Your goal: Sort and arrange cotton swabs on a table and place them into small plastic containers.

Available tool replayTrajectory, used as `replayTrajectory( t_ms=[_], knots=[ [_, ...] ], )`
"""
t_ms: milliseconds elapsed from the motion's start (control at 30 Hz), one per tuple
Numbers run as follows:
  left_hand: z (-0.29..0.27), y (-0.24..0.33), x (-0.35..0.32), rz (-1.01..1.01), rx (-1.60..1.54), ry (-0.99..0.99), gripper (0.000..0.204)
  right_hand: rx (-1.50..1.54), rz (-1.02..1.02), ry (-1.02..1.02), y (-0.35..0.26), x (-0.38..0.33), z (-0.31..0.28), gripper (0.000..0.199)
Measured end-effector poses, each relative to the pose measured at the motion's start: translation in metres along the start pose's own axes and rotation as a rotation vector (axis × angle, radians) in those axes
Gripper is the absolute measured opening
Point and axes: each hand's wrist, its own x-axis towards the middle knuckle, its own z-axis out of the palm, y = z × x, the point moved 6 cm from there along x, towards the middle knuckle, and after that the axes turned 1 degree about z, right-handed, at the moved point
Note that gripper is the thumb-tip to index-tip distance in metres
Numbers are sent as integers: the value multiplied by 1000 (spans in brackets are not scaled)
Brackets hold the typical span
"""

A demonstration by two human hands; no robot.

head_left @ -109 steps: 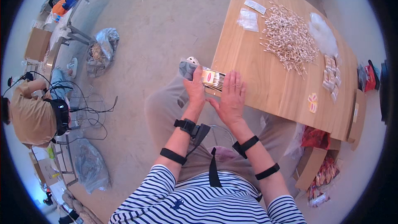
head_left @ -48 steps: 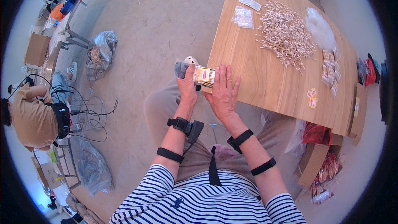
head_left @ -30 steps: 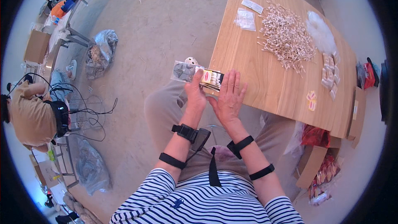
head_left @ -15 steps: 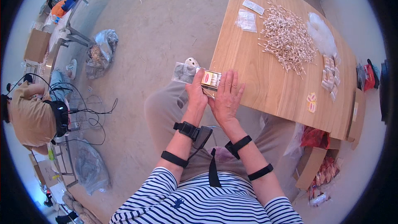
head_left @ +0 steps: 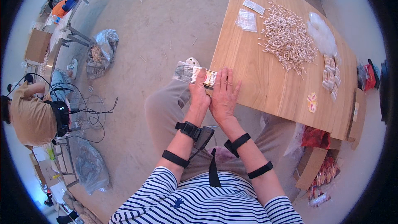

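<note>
My left hand grips a clear plastic bag at the near left corner of the table, its thumb lying over the top. Inside the bag is a bundle of cotton swabs with a small yellow-and-white card on it. White swab tips show through the plastic left of my thumb. Against the bundle's right end rests my right hand, its fingers stretched out and flat. The undersides of the bag and bundle are hidden by my hands.
On the wooden table lie a heap of loose swabs, flat clear bags, crumpled plastic, filled swab packs and small cards. An open carton stands below at right. Another person sits at left.
The swab bundle and its card have slid left, deeper into the clear bag. My right hand has shifted slightly left with its end.
</note>
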Motion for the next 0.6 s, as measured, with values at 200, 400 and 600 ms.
replayTrajectory(
  t_ms=[200, 400, 600],
  knots=[
    [-2, 2, 0, 30, 75, -36, 34, 9, 3, -33, -6, 3, 1, 68],
    [0, 7, 12, -177, -44, -133, 31, 112, 12, 157, -2, 11, 5, 59],
    [-1, 9, 18, -268, 22, -201, 43, 53, -13, 234, -3, 8, 8, 60]
  ],
)
